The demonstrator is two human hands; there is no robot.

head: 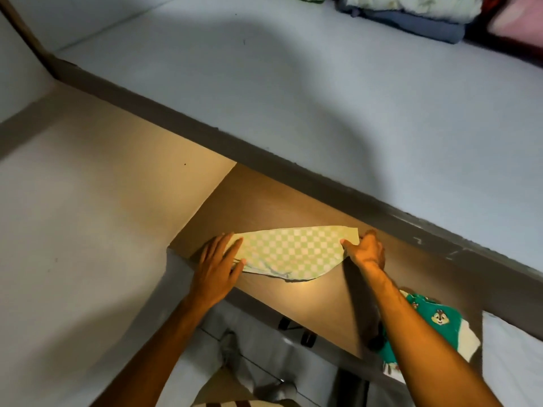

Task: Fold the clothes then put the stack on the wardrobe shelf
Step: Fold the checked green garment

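Observation:
A green-and-white checked cloth [289,251] lies flat and folded on a brown wardrobe shelf [320,301]. My left hand [217,265] rests palm down on the cloth's left end, fingers spread. My right hand [367,251] pinches the cloth's right corner between thumb and fingers. A green garment with a chipmunk print [437,318] lies on the same shelf at the right, partly hidden behind my right forearm.
A grey-white shelf board [293,92] runs above, with a stack of folded clothes [411,16] at its far right end. A white wardrobe side panel [73,230] stands at the left. Below the shelf edge I see tiled floor [264,348].

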